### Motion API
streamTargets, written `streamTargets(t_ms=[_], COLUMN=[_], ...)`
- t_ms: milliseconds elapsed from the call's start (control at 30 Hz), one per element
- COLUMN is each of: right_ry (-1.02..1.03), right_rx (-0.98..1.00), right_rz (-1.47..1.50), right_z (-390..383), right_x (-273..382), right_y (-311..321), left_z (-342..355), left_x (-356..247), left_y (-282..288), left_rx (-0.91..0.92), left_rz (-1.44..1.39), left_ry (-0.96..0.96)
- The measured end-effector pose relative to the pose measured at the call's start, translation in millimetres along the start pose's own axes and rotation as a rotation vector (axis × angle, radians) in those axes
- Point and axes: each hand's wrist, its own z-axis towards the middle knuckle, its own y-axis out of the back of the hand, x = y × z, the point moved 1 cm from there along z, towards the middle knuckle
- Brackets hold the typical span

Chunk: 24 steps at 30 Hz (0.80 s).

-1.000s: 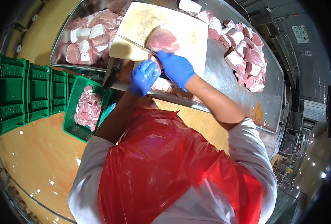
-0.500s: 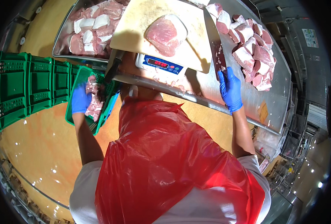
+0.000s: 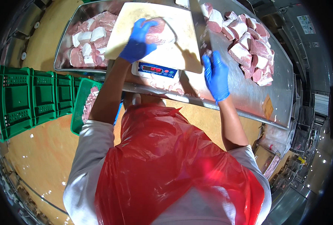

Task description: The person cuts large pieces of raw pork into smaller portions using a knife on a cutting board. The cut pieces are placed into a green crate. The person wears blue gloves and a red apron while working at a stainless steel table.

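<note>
A cream cutting board (image 3: 122, 28) lies on top of a white and blue digital scale (image 3: 173, 73) with a lit red display. On the board sits a thick piece of raw meat (image 3: 159, 33) with a pale fat side. My left hand (image 3: 136, 44), in a blue glove, grips its left side, with the fingers over the top and the thumb at the near edge. A large knife (image 3: 203, 35) is in my gloved right hand (image 3: 216, 77), beside the board's right edge. Its blade points away from me and is blurred, and its handle is mostly hidden by the fingers.
A metal tub (image 3: 63, 56) of cut meat stands at the left. A green basket (image 3: 78, 112) holds trimmings, near stacked green crates (image 3: 42, 93). Several fat-capped meat chunks (image 3: 251, 48) pile on the steel table (image 3: 249, 99). Scraps lie along its front edge.
My left hand has left the trimmings in the green basket and moved up and right onto the meat on the board. My right hand has shifted slightly left with the knife.
</note>
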Motion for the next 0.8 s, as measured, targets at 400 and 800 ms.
streamTargets(t_ms=[400,800], right_ry=[0.016,0.103], right_rx=[0.509,0.54], right_rz=[-0.477,-0.381], right_z=[-9,62], right_x=[26,60], right_y=[-48,-133], left_z=[-54,89], left_x=[-47,-7], left_y=[3,18], left_rx=[-0.172,0.328], left_rz=[-0.022,0.106], left_ry=[0.645,-0.009])
